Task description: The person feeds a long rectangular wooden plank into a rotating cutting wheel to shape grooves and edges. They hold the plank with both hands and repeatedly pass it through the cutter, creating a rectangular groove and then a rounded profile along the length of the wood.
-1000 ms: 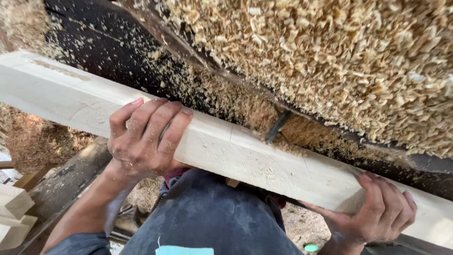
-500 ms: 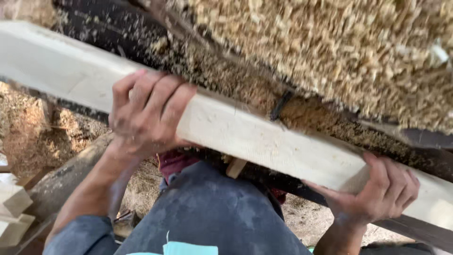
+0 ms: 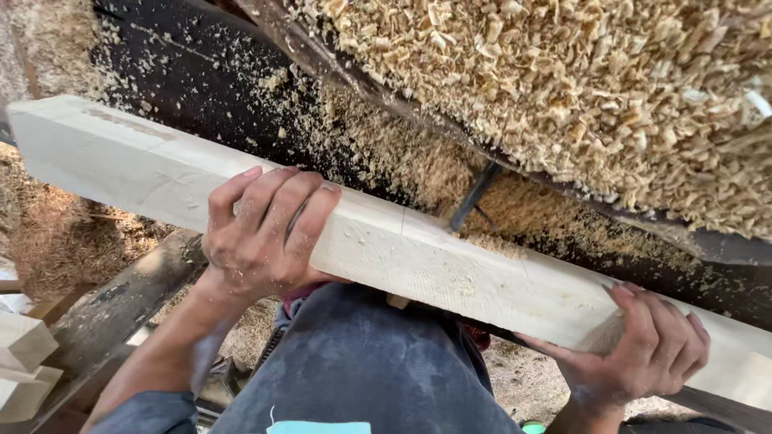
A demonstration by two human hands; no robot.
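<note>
A long pale squared wooden beam [image 3: 450, 265] runs slantwise from upper left to lower right across my lap. My left hand [image 3: 261, 229] lies over its top face near the middle, fingers curled over the far edge. My right hand [image 3: 643, 350] grips the beam's near edge toward the lower right end, fingers wrapped up onto its side. Fine sawdust speckles the beam. A dark metal blade or bar [image 3: 474, 197] pokes out just behind the beam's far edge.
A thick heap of wood shavings [image 3: 579, 88] covers a dark machine bed [image 3: 193, 72] behind the beam. Short pale wood offcuts [image 3: 24, 362] lie at the lower left. Sawdust covers the ground [image 3: 56, 233].
The beam has shifted slightly within the view, and both hands have kept their hold on it. My left hand sits a little lower on the beam.
</note>
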